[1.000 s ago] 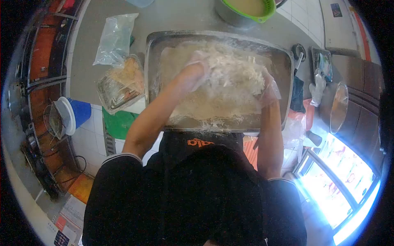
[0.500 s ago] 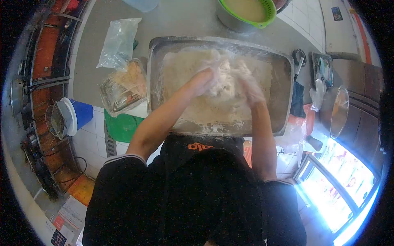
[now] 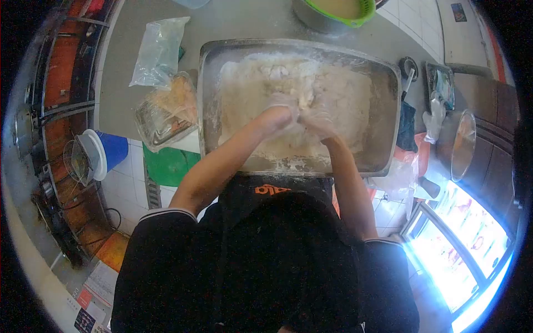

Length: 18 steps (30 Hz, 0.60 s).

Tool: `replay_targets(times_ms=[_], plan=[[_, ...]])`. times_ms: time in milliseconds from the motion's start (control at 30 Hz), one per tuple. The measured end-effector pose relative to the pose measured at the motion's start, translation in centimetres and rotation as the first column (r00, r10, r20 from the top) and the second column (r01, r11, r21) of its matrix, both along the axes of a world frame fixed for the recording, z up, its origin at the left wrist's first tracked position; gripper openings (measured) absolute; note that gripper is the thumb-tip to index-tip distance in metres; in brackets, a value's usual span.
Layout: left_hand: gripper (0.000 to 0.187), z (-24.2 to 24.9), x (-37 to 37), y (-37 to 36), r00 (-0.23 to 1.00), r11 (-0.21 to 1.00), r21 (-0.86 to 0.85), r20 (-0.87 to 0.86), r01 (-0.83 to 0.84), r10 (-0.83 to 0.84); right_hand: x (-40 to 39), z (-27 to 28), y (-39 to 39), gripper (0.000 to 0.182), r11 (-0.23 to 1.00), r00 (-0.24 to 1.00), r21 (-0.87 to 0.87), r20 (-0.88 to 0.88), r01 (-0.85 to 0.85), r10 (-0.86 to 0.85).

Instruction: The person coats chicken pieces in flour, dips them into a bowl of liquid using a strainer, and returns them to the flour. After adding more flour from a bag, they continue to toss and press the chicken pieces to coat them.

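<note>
Together, left hand (image 3: 280, 115) and right hand (image 3: 317, 119) clutch pale, floury, clumpy mix (image 3: 333, 94) in the tray (image 3: 208, 100).

You reached both arms forward from your chest, bare forearms angled inward so your hands met close together ahead of you. Your left hand (image 3: 279, 115) sat knuckles up in a thin clear glove, fingers curled down and inward. Your right hand (image 3: 319, 123), gloved the same way, lay just beside it, nearly touching, fingers bent toward the left. Both elbows were bent and spread outward, short dark sleeves ending above them.
</note>
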<state>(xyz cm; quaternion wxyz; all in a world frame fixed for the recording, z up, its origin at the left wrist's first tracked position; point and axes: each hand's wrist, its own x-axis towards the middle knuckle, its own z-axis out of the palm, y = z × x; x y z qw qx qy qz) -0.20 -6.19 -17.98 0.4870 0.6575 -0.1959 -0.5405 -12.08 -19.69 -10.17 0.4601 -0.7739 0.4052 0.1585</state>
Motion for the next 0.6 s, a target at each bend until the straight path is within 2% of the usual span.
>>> replay_targets(times_ms=[33, 67, 100, 133, 167, 200, 233, 267, 333, 367, 400, 433, 467, 533, 567, 600], plan=[[0.034, 0.4, -0.5, -0.7, 0.999, 0.999, -0.011, 0.003, -0.039, 0.039, -0.1, 0.2, -0.6, 0.052, 0.997, 0.997, -0.001, 0.035, -0.073, 0.073], [0.034, 0.8, -0.5, -1.6, 0.988, 0.993, 0.063, 0.124, -0.096, 0.088, -0.2, 0.4, -1.3, 0.051, 0.990, 0.987, -0.005, 0.073, -0.144, 0.144], [0.033, 2.1, -0.1, -2.1, 0.986, 0.982, 0.099, 0.065, -0.160, 0.154, -2.7, -1.5, -2.9, 0.050, 0.985, 0.955, -0.053, 0.242, -0.162, 0.170], [0.033, 3.3, 0.4, -2.6, 0.974, 0.965, 0.137, 0.010, -0.225, 0.226, -3.4, -0.8, -3.0, 0.048, 0.996, 0.951, 0.082, 0.311, -0.023, -0.004], [0.032, 4.5, 0.9, -2.1, 0.921, 0.944, 0.168, -0.227, -0.284, 0.318, -4.1, -0.1, -3.1, 0.047, 0.970, 0.913, 0.220, 0.364, 0.108, -0.184], [0.032, 6.0, 1.0, -1.5, 0.800, 0.916, 0.220, -0.448, -0.335, 0.401, -3.2, 4.7, -2.1, 0.043, 0.781, 0.825, 0.498, 0.204, 0.377, -0.528], [0.031, 8.5, 1.1, -1.2, 0.864, 0.919, 0.269, -0.340, -0.289, 0.371, -3.0, 7.8, -1.2, 0.040, 0.449, 0.641, 0.675, -0.046, 0.586, -0.767], [0.030, 11.8, 1.7, -1.4, 0.919, 0.917, 0.312, -0.224, -0.248, 0.324, -3.5, 8.5, -0.9, 0.036, 0.395, 0.604, 0.740, -0.019, 0.545, -0.797], [0.028, 16.5, 1.9, -1.5, 0.934, 0.920, 0.289, -0.161, -0.265, 0.320, -4.5, 9.4, -1.1, 0.028, 0.289, 0.515, 0.850, 0.025, 0.439, -0.857], [0.027, 18.2, 1.4, -1.5, 0.903, 0.920, 0.222, -0.221, -0.322, 0.369, -5.1, 8.4, -1.7, 0.029, 0.380, 0.586, 0.819, 0.067, 0.430, -0.808], [0.027, 19.0, 1.7, -1.5, 0.912, 0.933, 0.192, -0.224, -0.304, 0.343, -4.7, 8.0, -2.1, 0.032, 0.468, 0.653, 0.783, 0.106, 0.410, -0.750], [0.026, 19.8, 1.9, -1.5, 0.921, 0.945, 0.161, -0.227, -0.286, 0.317, -4.4, 7.7, -2.3, 0.035, 0.594, 0.710, 0.728, 0.215, 0.341, -0.671], [0.026, 20.3, 2.6, -1.1, 0.960, 0.967, 0.170, -0.174, -0.189, 0.218, -4.1, 7.6, -2.4, 0.041, 0.706, 0.749, 0.654, 0.317, 0.271, -0.582], [0.027, 19.8, 3.0, -1.4, 0.979, 0.973, 0.191, -0.135, -0.126, 0.153, -3.0, 8.4, -2.7, 0.044, 0.784, 0.729, 0.541, 0.398, 0.304, -0.557], [0.029, 18.6, 3.0, -2.1, 0.971, 0.966, 0.201, -0.145, -0.160, 0.191, -2.7, 8.3, -2.8, 0.046, 0.816, 0.721, 0.483, 0.435, 0.319, -0.539], [0.031, 18.1, 3.0, -2.4, 0.962, 0.959, 0.212, -0.156, -0.189, 0.224, -2.6, 8.1, -2.8, 0.045, 0.904, 0.780, 0.260, 0.460, 0.338, -0.424]])
